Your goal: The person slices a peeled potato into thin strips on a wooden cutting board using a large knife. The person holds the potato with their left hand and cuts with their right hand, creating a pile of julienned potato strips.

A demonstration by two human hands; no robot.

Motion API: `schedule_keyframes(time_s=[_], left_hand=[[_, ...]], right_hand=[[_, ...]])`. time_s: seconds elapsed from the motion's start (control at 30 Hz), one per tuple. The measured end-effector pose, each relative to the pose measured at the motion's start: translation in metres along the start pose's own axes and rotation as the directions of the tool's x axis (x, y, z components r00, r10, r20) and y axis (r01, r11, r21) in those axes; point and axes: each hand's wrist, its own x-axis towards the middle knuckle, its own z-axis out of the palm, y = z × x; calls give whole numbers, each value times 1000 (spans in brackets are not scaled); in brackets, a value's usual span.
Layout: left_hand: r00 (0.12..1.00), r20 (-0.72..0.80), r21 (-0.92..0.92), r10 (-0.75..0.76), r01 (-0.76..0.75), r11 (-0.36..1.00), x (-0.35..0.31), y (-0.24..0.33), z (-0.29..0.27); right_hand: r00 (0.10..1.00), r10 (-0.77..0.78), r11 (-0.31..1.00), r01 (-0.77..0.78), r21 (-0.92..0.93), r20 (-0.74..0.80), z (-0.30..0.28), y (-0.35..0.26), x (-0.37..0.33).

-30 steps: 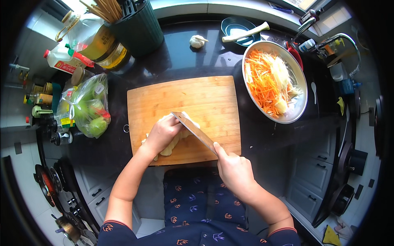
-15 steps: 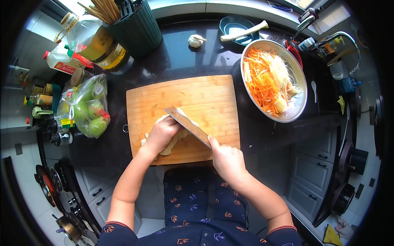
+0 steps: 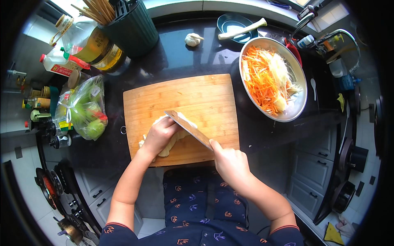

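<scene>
My right hand (image 3: 230, 162) is closed round the handle of a broad-bladed kitchen knife (image 3: 192, 132). Its blade slants up and left across the wooden cutting board (image 3: 197, 90). Soft, cream-white food (image 3: 167, 151), of a kind I cannot make out, lies in pieces on the board's lower half. My left hand (image 3: 161, 135), fingers bent, presses down on this food against the left side of the blade. Its fingertips are hidden behind the blade, as is part of the food. Some of the food shows beyond the blade's far side.
Right of the board stands a metal bowl (image 3: 303, 100) of shredded orange and pale vegetables. A garlic bulb (image 3: 193, 39) and a dark dish (image 3: 225, 22) with a pale stick-shaped thing (image 3: 243, 30) lie behind. At left are bagged green vegetables (image 3: 88, 106), an oil bottle (image 3: 96, 43) and a green utensil holder (image 3: 133, 33).
The whole view has shifted slightly. Both hands keep nearly the same places on the board, with the knife at almost the same slant.
</scene>
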Motion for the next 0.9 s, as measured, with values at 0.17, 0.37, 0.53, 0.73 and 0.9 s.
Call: schedule_keyframes(time_s=[0.17,0.37,0.53,0.73,0.9], left_hand=[[999,17,7,-35,35,999,-2,0,1],[998,-54,-2,-20,20,1000,-5,-1,2],[998,-48,8,-28,28,1000,-6,-4,3],[998,-31,-42,-49,47,998,-4,-2,1],[996,-60,-67,-70,66,996,-5,2,0]], right_hand=[[997,-11,1000,10,-7,-73,18,1,10],[998,2,999,1,53,-65,-6,-4,-1],[999,33,999,-32,32,-22,-9,-5,-5],[999,36,999,-36,-2,-34,13,-4,16],[994,-46,998,42,-35,-98,12,-5,15]])
